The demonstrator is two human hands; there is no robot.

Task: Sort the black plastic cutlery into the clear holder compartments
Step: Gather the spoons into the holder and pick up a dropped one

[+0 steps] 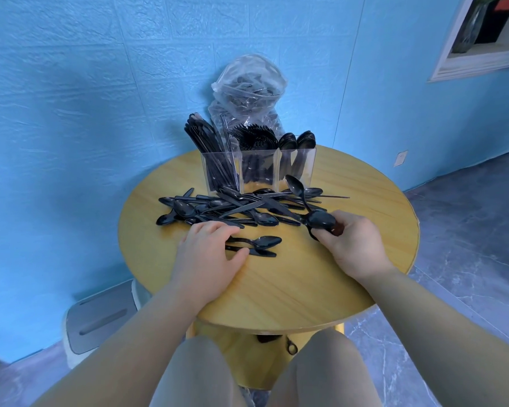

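Note:
A clear holder (pixel 257 167) with three compartments stands at the back of the round wooden table (pixel 291 283): knives on the left, forks in the middle, spoons on the right. A loose pile of black cutlery (pixel 235 208) lies in front of it. My right hand (pixel 351 245) grips a bunch of black spoons (pixel 321 220); one of them sticks up toward the holder. My left hand (pixel 210 254) rests on the table, fingers touching the handles of a spoon (pixel 265 241) and a knife (pixel 262 253) that lie apart from the pile.
A clear plastic bag (pixel 247 92) with more black cutlery leans against the blue wall behind the holder. A grey and white stool (pixel 97 318) stands on the floor at the left. My knees are under the table's near edge.

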